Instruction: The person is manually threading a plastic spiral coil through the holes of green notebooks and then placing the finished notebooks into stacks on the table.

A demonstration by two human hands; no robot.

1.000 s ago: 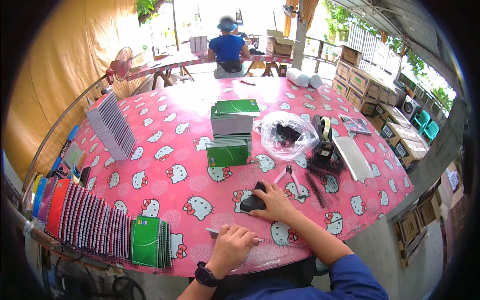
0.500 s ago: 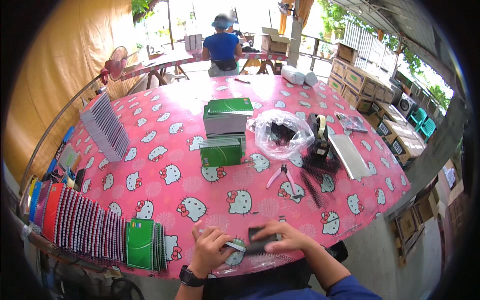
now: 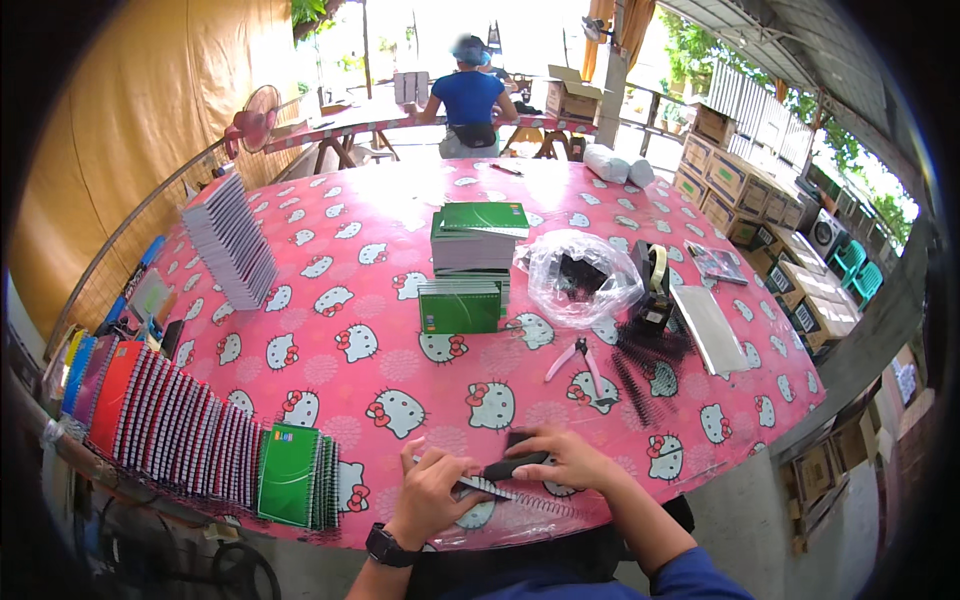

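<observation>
My left fingers (image 3: pixel 447 467) are pinching a thin, pale-edged item (image 3: pixel 484 487) near the close edge of the pink patterned surface (image 3: pixel 345 385). My right fingers (image 3: pixel 538 444) are gripping a black block-like object (image 3: pixel 512 468) right by it. A wire coil (image 3: pixel 545 503) is extending rightward from the item. Pink-handled pliers (image 3: pixel 594 372) are lying beyond, beside loose black coils (image 3: pixel 632 388). Green notebooks (image 3: pixel 460 310) are standing mid-surface; spiral-bound notebooks (image 3: pixel 185 440) are lining the left edge.

On table (image 3: pixel 325 385): wire coil (image 3: pixel 540 502) at near edge; pliers (image 3: pixel 592 372) behind it; notebook stack (image 3: pixel 475 252) left of plastic bag (image 3: pixel 553 300), tape dispenser (image 3: pixel 655 290) right. 2 chairs (image 3: pixel 849 262) right of table.
</observation>
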